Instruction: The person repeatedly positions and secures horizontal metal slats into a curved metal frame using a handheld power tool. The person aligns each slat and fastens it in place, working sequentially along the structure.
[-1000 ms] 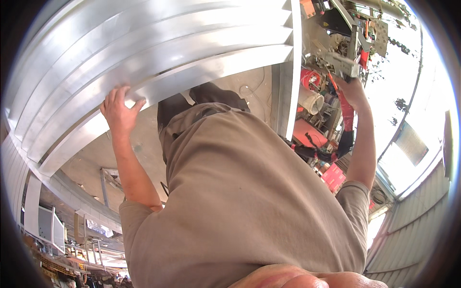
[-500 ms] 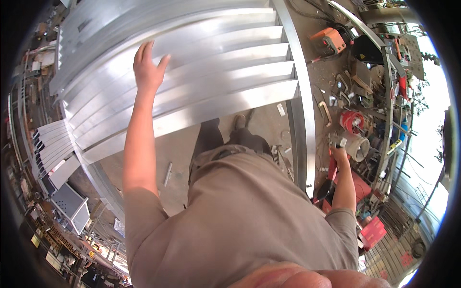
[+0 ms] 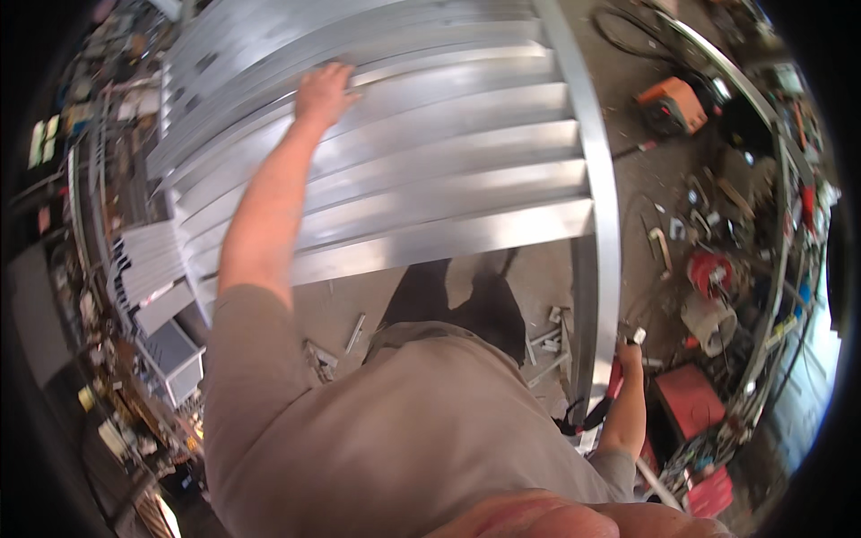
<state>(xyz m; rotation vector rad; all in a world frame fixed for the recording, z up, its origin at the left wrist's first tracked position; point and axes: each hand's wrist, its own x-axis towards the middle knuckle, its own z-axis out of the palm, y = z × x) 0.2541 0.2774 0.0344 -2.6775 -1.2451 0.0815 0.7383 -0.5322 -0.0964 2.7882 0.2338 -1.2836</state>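
A large silver metal frame (image 3: 603, 224) with several long louvre slats (image 3: 448, 179) lies in front of me. My left hand (image 3: 325, 94) is over the far slats, its fingers extended and apart, seemingly touching a slat edge; nothing is in it. Down at the right, just outside the frame's right side bar, my right hand (image 3: 630, 355) is closed around a red-and-black tool (image 3: 614, 381). A pale metallic end (image 3: 638, 335) shows beyond the fist. The tool's exact kind is too small to make out.
An orange machine (image 3: 673, 106) and a cable (image 3: 619, 31) lie on the floor at the far right. Nearer are a red bucket (image 3: 709, 272), a whitish bucket (image 3: 708, 323) and a red box (image 3: 688, 401). Metal offcuts (image 3: 549, 345) litter the floor under the frame.
My left hand has moved farther out across the slats and a little right. My right hand with the red-and-black tool has come nearer to me, close to the side bar. The view has shifted.
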